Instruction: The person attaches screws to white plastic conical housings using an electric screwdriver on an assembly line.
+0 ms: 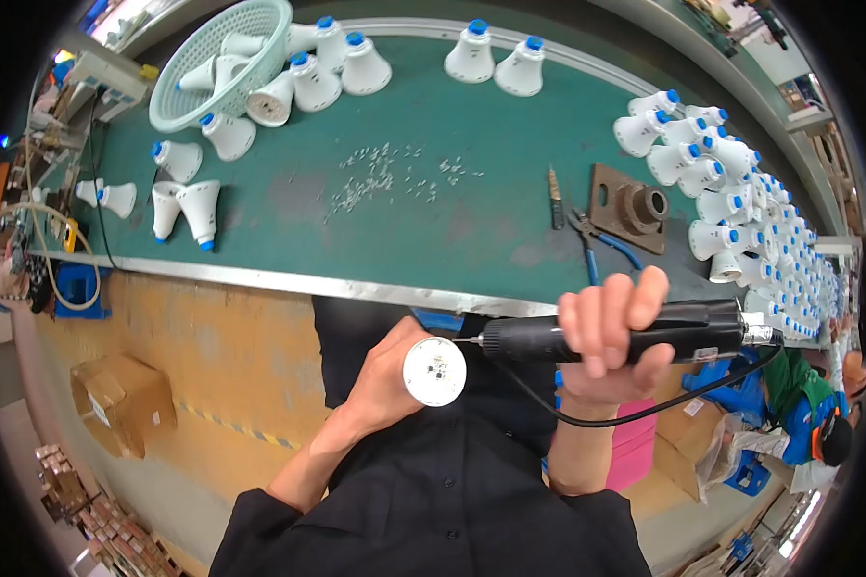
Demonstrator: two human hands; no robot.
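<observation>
My left hand [380, 385] is closed around a white bulb housing [435, 385], its round open end with a small circuit board turned up toward me. In my right hand [611, 332] is a black electric screwdriver [524, 339], held level with its cable hanging in a loop below. The screwdriver's thin bit points left and ends at the upper right rim of the housing; whether it touches cannot be told. Both hands are in front of the table's near edge. Many small loose screws [375, 178] lie scattered on the green table [356, 240].
Pliers [592, 245], a thin-bladed tool [555, 200] and a rusty metal fixture [630, 207] lie right of centre. White bulbs with blue caps [683, 159] crowd the right end. A pale green basket [178, 101] holds more. A cardboard box [120, 404] sits on the floor.
</observation>
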